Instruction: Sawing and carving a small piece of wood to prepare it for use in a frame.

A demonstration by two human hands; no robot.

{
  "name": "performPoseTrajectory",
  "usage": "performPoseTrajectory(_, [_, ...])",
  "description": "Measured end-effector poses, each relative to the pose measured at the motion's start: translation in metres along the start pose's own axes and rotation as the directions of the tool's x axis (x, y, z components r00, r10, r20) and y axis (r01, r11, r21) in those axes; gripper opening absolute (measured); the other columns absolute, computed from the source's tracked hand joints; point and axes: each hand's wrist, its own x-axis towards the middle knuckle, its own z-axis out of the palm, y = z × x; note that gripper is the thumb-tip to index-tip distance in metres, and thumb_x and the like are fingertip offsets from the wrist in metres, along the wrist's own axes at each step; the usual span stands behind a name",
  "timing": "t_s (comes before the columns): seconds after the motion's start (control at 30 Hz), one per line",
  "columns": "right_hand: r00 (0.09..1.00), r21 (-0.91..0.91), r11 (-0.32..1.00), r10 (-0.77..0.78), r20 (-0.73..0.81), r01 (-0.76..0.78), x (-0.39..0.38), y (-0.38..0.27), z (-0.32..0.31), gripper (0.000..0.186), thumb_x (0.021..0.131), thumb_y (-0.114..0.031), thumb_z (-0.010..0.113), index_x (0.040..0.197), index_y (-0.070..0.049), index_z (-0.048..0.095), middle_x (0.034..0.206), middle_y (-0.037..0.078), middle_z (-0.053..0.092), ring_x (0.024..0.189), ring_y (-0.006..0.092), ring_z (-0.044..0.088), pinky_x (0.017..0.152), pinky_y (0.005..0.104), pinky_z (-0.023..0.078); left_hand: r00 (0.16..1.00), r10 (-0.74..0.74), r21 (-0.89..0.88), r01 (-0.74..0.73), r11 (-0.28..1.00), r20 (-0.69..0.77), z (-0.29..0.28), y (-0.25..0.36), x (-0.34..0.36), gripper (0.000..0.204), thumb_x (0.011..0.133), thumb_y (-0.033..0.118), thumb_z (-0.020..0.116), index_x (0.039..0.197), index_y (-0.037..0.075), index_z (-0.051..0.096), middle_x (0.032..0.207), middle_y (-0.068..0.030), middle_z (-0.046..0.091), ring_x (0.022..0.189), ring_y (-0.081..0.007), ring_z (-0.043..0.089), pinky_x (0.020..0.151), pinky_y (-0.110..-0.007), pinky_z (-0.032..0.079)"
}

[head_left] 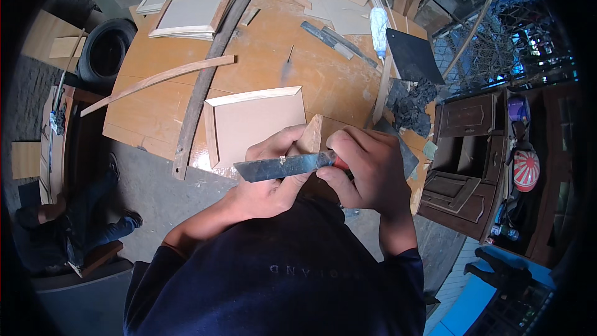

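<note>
My right hand (367, 165) is closed round the red handle of a broad-bladed knife (267, 168). Its dark flat blade, slanted at the end, points left across my left hand (267, 196), with a small pale crumb on it. Between the fingers of my left hand a pale, pointed, wood-like piece (314, 132) stands tip up, close to the blade; its lower part is hidden. Just beyond my hands, a wood-edged panel (258, 121) lies on the orange-brown worktable (336, 90), its near right corner covered by my left hand.
A long dark bar (205, 81) crosses the table, with a curved wood strip (161, 81) over it. Framed panels (193, 12) lie at the far left, a black sheet (413, 56) at the far right. A dark cabinet (463, 149) stands right. Another person (81, 211) is at left.
</note>
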Motion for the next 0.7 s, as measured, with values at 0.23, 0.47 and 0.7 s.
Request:
performPoseTrajectory(0.23, [1.0, 0.086, 0.996, 0.023, -0.012, -0.021, 0.002, 0.003, 0.003, 0.031, 0.072, -0.026, 0.075, 0.073, -0.004, 0.052, 0.058, 0.005, 0.046, 0.049, 0.0245, 0.051, 0.047, 0.0349, 0.037, 0.997, -0.033, 0.075, 0.028, 0.997, 0.074, -0.006, -0.003, -0.001, 0.049, 0.097, 0.019, 0.059, 0.135, -0.009, 0.044, 0.102, -0.0105, 0.063, 0.083, -0.0128, 0.055, 0.074, -0.027, 0.045])
performPoseTrajectory(0.47, [0.997, -0.041, 0.998, -0.053, -0.053, 0.05, 0.002, 0.01, 0.008, 0.038, 0.074, -0.042, 0.078, 0.073, -0.012, 0.054, 0.061, 0.001, 0.047, 0.053, 0.0199, 0.056, 0.048, 0.0327, 0.04, 0.998, 0.001, 0.094, -0.007, 0.996, 0.061, -0.006, -0.002, -0.002, 0.048, 0.097, 0.018, 0.059, 0.133, -0.01, 0.045, 0.098, -0.0123, 0.064, 0.079, -0.0133, 0.055, 0.072, -0.027, 0.045])
performPoseTrajectory(0.7, [0.992, -0.061, 0.994, -0.101, -0.08, 0.096, 0.003, 0.016, 0.007, 0.039, 0.073, -0.04, 0.077, 0.074, -0.007, 0.054, 0.059, 0.004, 0.043, 0.049, 0.0242, 0.05, 0.046, 0.0346, 0.037, 0.994, 0.107, 0.086, -0.105, 0.991, -0.019, 0.0, -0.009, 0.002, 0.045, 0.092, 0.007, 0.063, 0.133, -0.007, 0.05, 0.083, -0.007, 0.06, 0.063, -0.009, 0.051, 0.059, -0.024, 0.043])
